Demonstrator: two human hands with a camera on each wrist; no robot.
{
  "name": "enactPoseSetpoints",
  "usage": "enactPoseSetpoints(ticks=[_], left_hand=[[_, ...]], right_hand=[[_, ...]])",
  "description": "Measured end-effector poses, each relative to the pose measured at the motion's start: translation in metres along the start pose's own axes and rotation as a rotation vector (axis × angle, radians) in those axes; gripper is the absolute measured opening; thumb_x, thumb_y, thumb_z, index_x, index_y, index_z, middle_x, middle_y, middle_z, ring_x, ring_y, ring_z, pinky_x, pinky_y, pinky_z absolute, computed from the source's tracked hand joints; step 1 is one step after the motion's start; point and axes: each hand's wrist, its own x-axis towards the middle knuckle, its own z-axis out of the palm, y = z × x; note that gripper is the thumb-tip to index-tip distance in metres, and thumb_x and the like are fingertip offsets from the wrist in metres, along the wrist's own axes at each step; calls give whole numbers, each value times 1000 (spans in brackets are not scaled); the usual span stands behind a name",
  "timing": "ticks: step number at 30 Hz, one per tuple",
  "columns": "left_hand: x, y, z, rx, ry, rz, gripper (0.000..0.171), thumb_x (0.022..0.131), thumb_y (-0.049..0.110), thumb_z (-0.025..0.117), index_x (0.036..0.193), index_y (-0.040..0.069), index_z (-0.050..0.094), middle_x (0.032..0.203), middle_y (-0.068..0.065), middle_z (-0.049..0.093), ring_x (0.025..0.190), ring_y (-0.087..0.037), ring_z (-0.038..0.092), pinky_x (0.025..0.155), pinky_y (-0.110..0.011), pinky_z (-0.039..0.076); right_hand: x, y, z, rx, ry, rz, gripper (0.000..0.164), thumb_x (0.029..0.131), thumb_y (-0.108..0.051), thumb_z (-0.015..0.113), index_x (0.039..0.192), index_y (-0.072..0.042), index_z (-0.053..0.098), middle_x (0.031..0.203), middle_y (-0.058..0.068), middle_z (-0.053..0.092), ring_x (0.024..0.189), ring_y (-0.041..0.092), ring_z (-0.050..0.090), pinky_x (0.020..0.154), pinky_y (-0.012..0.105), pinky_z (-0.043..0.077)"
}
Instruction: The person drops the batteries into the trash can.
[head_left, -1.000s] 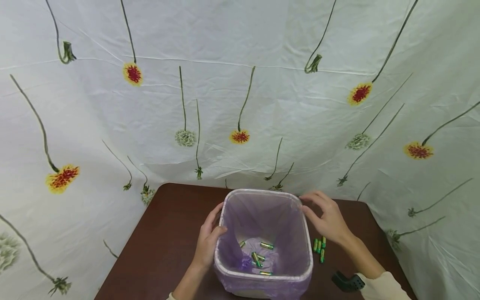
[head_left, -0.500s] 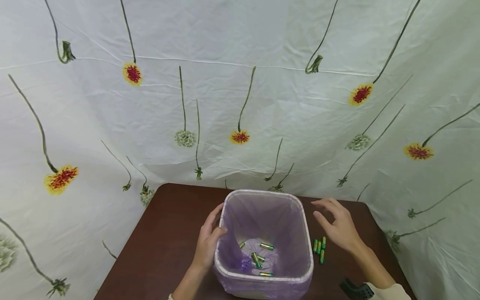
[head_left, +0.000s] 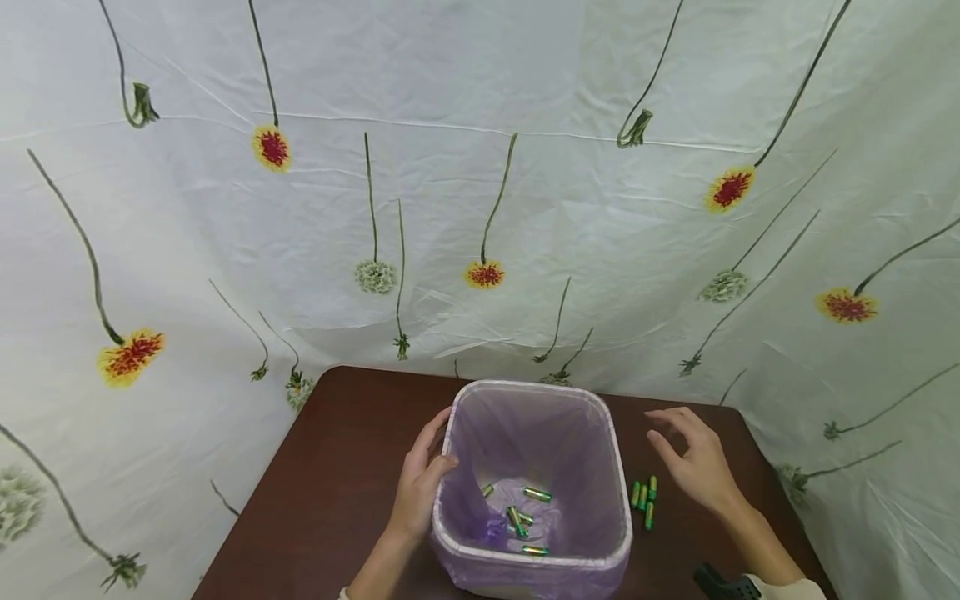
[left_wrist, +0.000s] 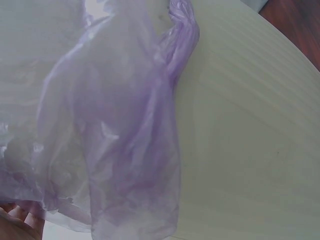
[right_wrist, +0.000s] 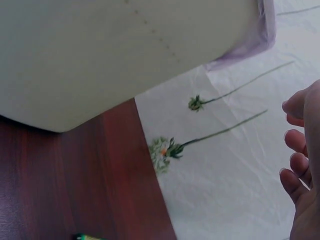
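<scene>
A pale trash bin (head_left: pixel 618 467) lined with a translucent purple bag (head_left: pixel 487 392) stands on the table. Several green-and-yellow batteries (head_left: pixel 537 494) lie at its bottom. My left hand (head_left: pixel 420 483) grips the bin's left side, thumb over the rim and fingers outside. In the left wrist view, loose folds of the bag (left_wrist: pixel 130 125) hang down the bin's wall (left_wrist: pixel 240 125). Off the bin's right side, my right hand (head_left: pixel 697 462) hovers with loosely bent fingers, holding nothing. Below and left of it, several more batteries (head_left: pixel 642 496) lie close together on the table.
The dark brown table (head_left: pixel 337 467) has rounded back corners. A white flower-print cloth (head_left: pixel 435 183) hangs behind it and along both sides. A black strap device (head_left: pixel 723 585) sits on my right wrist.
My right hand has let go of the bin's upper right rim and moved right and slightly down. The left hand keeps its hold, and the batteries stay where they were.
</scene>
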Motion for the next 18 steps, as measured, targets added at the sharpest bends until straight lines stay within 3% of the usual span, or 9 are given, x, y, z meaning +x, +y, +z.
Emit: enactPoseSetpoints(ticks=[6,13,18], left_hand=[[-2,0,2,2,3,-13,68,87,-10,49,154,-5,40,151,-27,46,129,-37,52,97,-30,51],[0,0,2,16,5,1,68,87,-9,49,154,-4,41,151,-26,47,129,-37,51,98,-28,49],[1,0,1,13,7,-3,68,87,-9,49,154,-3,41,151,-26,47,128,-38,52,96,-30,50]], right_hand=[[-21,15,3,-32,9,65,29,87,4,76,115,-3,74,104,6,68,87,15,58,76,20,41],[-47,33,12,-89,23,174,30,88,1,77,117,-3,73,103,9,67,87,27,57,67,36,45],[-66,48,23,-91,27,265,30,89,1,77,118,-2,73,104,10,67,84,29,56,67,33,44]])
